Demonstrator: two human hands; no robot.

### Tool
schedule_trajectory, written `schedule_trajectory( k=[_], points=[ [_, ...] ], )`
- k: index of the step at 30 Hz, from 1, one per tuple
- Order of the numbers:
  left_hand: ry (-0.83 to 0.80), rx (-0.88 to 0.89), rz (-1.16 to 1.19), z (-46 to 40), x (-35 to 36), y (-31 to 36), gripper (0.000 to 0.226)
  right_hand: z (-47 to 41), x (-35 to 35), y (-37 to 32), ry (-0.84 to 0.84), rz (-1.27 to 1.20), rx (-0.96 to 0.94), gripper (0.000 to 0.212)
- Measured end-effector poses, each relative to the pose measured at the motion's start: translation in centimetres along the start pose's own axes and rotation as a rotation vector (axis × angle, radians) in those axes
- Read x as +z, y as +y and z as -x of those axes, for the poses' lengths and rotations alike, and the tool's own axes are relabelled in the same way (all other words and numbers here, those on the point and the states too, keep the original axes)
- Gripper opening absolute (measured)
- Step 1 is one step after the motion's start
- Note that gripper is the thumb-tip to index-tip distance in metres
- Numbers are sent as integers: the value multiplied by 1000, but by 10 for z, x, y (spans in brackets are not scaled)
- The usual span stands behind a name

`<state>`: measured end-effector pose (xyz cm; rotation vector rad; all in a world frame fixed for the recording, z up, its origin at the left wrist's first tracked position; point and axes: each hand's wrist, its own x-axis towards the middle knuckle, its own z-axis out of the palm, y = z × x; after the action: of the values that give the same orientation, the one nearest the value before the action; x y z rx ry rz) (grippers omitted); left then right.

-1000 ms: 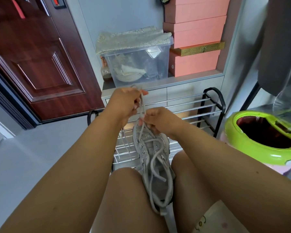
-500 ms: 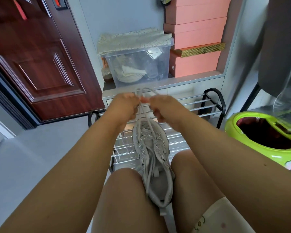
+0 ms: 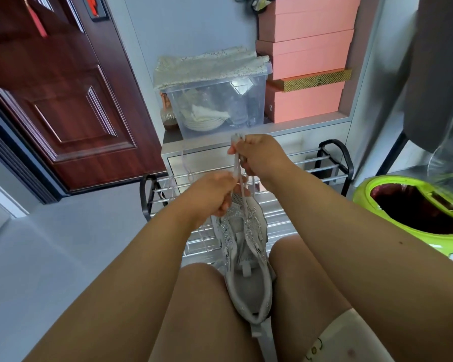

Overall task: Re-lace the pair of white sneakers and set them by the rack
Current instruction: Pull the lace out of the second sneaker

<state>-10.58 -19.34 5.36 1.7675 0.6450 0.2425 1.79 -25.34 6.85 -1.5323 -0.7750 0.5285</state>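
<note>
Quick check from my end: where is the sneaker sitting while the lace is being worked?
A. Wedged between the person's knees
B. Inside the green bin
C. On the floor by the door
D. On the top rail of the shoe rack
A: the sneaker is held between the two bare knees, toe toward the rack, while the left hand and right hand grip its lace.

Sneaker [image 3: 246,262] toe hidden behind left hand [image 3: 212,197]; green bin [image 3: 413,212] cut off.
</note>
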Motion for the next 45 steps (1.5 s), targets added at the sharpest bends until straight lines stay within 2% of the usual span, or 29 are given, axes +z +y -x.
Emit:
schedule_trajectory(
  k=[4, 6, 8, 12, 16, 18, 22, 24, 28, 32, 37, 42, 45],
  points=[
    [69, 58, -36, -6, 3, -1, 33, 0, 3, 10, -18, -113, 51, 31],
    [117, 53, 42, -9, 3, 0, 32, 6, -1, 14, -65, -152, 114, 32],
    [175, 46, 184, -13, 0, 2, 29, 17, -5, 23, -158, -121, 170, 43],
    [201, 49, 340, -18, -3, 10, 30, 43, -1, 40, -398, 172, 50, 23],
    [203, 67, 315, -22, -1, 22, 32, 36, 1, 37, -320, 442, -91, 38],
    [230, 73, 300, -23, -1, 28, 31, 31, 3, 37, -265, 469, -124, 41],
    [314, -14, 119, -22, -2, 20, 21, 21, 4, 50, -161, 360, -74, 38],
    [313, -84, 83, -20, -1, 6, 18, 18, 5, 57, -105, 304, -62, 31],
    [264, -163, -4, -14, 6, -16, 18, 17, 9, 68, -1, 184, -13, 32],
    [216, -30, -86, -7, 6, -34, 12, 25, 12, 68, 18, -119, 100, 16],
    [228, 89, -207, -9, 11, -44, 18, 31, 14, 61, -43, -436, 219, 21],
    [218, 77, -125, -12, 15, -44, 24, 25, 15, 64, -13, -482, 281, 26],
    [233, 62, 99, -16, 18, -37, 26, 19, 18, 63, -21, -583, 290, 28]
  ],
)
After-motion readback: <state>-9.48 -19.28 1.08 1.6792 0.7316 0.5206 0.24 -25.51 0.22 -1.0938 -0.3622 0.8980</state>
